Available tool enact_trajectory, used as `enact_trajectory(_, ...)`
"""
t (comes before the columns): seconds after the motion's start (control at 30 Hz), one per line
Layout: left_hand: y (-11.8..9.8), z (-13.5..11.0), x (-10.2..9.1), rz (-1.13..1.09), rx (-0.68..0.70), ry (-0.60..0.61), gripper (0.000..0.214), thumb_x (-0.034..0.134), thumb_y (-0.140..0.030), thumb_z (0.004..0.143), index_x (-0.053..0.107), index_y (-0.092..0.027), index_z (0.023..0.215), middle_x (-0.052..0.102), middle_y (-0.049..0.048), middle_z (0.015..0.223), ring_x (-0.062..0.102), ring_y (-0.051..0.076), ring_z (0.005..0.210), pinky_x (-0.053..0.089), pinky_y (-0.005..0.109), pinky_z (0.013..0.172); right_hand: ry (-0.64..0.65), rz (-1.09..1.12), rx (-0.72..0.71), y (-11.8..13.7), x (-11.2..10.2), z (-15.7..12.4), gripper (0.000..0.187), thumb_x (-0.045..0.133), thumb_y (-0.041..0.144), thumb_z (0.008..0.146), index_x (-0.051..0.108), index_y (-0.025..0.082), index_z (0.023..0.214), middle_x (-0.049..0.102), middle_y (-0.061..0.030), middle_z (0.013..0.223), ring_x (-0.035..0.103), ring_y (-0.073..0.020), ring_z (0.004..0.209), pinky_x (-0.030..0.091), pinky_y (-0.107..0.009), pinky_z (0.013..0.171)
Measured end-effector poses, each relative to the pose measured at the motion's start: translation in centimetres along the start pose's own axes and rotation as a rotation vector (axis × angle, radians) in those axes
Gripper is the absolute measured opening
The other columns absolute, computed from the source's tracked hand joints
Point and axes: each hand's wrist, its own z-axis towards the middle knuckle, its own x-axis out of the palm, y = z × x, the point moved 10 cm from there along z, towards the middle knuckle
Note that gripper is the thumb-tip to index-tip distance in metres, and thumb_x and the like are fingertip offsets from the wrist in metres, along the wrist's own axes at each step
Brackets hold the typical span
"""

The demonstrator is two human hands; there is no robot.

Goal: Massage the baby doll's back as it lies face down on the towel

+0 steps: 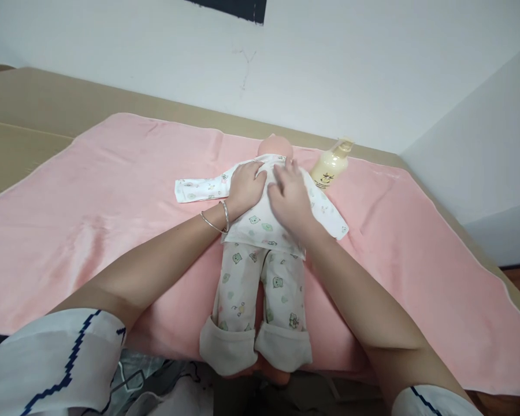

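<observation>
Doll (264, 242) in printed pajamas is lying lengthwise on the pink towel (112, 190), head toward the wall, feet hanging over the near edge. Left hand (245, 186) is resting flat and open on its upper torso, bangles at the wrist; right hand (288, 199) is pressing just beside it, fingers spread, gripping nothing. Cream pump bottle (330, 167) is lying near the doll's outstretched sleeve.

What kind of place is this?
Probably a baby-care practice room: a baby doll in pyjamas lies on a pink towel over a table, with a pump bottle beside its head.
</observation>
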Motion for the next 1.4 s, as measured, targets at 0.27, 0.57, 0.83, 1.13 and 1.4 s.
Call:
enact_trajectory(0.27,-0.3,-0.1,-0.2,-0.029,0.013,0.014,0.046,0.039,-0.027,0.093,0.072,-0.015,0.122,0.072,0.0121,0.137,0.064,0.028,0.129,0.045,0.045,0.122,-0.053,-0.059,-0.070,2.5,-2.0,-0.6,0.063,0.040,0.020,0.099,0.041,0.020,0.162,0.017,-0.0044,0.176,0.011,-0.0256,0.169,0.019,-0.056,0.141)
enact_trajectory(0.57,-0.6,-0.2,-0.5,-0.041,0.050,-0.013,0.043,0.039,-0.028,0.092,0.074,-0.014,0.113,0.075,0.0147,0.124,0.067,0.029,0.119,0.049,0.044,0.115,0.090,-0.053,-0.013,1.0,0.4,-0.1,0.049,0.042,0.021,0.098,0.060,0.014,0.144,0.032,-0.0114,0.171,0.023,-0.0323,0.165,0.021,-0.063,0.138)
enact_trajectory(0.83,0.0,0.1,-0.2,-0.043,0.033,-0.006,0.047,0.039,-0.031,0.093,0.072,-0.014,0.122,0.073,0.0142,0.134,0.064,0.029,0.127,0.046,0.046,0.120,-0.086,0.014,-0.060,0.3,-1.4,0.1,0.052,0.040,0.022,0.098,0.057,0.019,0.148,0.029,-0.0061,0.172,0.021,-0.0271,0.166,0.023,-0.059,0.139)
enact_trajectory(1.13,-0.2,-0.1,-0.5,-0.034,0.026,-0.012,0.040,0.041,-0.030,0.093,0.074,-0.019,0.114,0.076,0.0099,0.128,0.066,0.027,0.124,0.049,0.043,0.119,0.039,0.072,0.025,-2.4,-2.2,1.8,0.044,0.042,0.032,0.101,0.072,0.017,0.130,0.060,-0.0077,0.150,0.051,-0.0260,0.149,0.043,-0.050,0.130)
enact_trajectory(1.4,-0.2,-0.2,-0.6,-0.045,0.011,-0.001,0.041,0.041,-0.031,0.093,0.073,-0.017,0.114,0.074,0.0121,0.132,0.066,0.028,0.127,0.047,0.044,0.121,-0.312,0.016,-0.024,-4.9,-11.9,2.5,0.050,0.034,0.028,0.101,0.063,0.017,0.141,0.056,-0.0093,0.153,0.051,-0.0218,0.150,0.042,-0.050,0.130)
